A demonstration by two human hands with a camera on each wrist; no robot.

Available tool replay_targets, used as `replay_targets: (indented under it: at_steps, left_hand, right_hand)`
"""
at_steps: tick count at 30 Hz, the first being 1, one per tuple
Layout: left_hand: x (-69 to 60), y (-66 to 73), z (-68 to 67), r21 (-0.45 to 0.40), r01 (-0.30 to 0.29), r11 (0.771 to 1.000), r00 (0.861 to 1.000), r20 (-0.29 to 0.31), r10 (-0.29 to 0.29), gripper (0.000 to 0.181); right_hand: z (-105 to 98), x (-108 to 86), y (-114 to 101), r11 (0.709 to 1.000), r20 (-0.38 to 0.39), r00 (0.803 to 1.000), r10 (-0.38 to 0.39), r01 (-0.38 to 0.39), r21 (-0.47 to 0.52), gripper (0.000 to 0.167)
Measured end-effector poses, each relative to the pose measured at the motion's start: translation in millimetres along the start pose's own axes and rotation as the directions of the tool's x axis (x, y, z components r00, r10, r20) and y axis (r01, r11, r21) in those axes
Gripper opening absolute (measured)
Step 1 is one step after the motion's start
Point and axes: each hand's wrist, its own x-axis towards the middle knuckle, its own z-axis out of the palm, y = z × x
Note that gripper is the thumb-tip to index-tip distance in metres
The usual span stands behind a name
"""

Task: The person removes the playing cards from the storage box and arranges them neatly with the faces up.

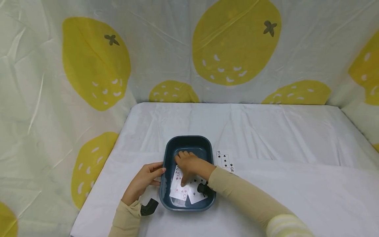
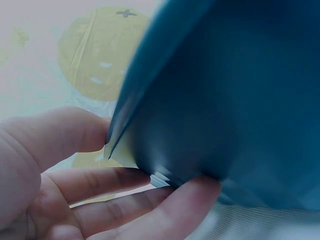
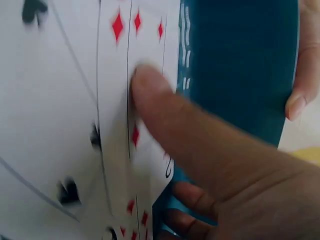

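Note:
A dark blue rectangular basin [image 1: 186, 208] stands on the white-covered table, with several playing cards [image 1: 179, 192] lying overlapped on its floor. Diamonds and spades show on them. At the basin's left side my left hand [image 1: 145, 179] grips the rim, the thumb at the lip and the fingers against the outer wall [image 2: 180, 145]. My right hand [image 1: 189, 164] reaches down into the basin. Its thumb [image 3: 150, 85] touches a diamond card [image 3: 117, 60], while the other fingers extend past the card's edge. Part of the cards is hidden beneath this hand and its wrist camera.
A spade playing card [image 1: 225, 162] lies face up on the table just right of the basin, partly behind the right forearm. White cloth [image 1: 266, 138] covers the table. A curtain with yellow lemons [image 1: 237, 42] hangs behind it and at the sides.

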Motion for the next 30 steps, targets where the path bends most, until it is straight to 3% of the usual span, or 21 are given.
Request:
replay_targets:
  at_steps: [8, 12, 14, 19, 26, 30]
  left_hand:
    - [-0.2, 0.2, 0.4, 0.000, 0.007, 1.000, 1.000, -0.009, -0.007, 0.050]
    - [-0.9, 1.5, 0.5, -0.009, 0.012, 1.000, 1.000, -0.010, -0.012, 0.050]
    - [-1.2, 2.2, 0.6, -0.011, 0.014, 1.000, 1.000, -0.007, -0.014, 0.050]
    - [-1.3, 3.2, 0.7, -0.007, 0.009, 1.000, 1.000, 0.005, -0.009, 0.048]
    - [0.1, 1.2, 0.1, -0.004, -0.004, 1.000, 1.000, 0.005, 0.004, 0.046]
    - [-0.6, 1.4, 1.1, 0.011, 0.001, 1.000, 1.000, -0.013, 0.000, 0.047]
  right_hand:
    - [1, 5.0, 6, 0.995, -0.058, 0.998, 0.016, -0.010, 0.100, 0.052]
    - [-1, 4.5, 9, 0.964, -0.096, 0.994, 0.042, -0.015, 0.265, 0.044]
    - [-2, 3.9, 11, 0.922, -0.114, 0.992, 0.054, -0.006, 0.388, 0.038]
    - [-8, 0.5, 14, 0.768, -0.173, 0.984, 0.039, 0.081, 0.635, 0.022]
    - [-27, -13.1, 35, 0.648, -0.306, 0.950, 0.057, 0.198, 0.736, 0.016]
    - [-35, -32.4, 61, 0.550, -0.335, 0.938, 0.091, 0.233, 0.802, 0.019]
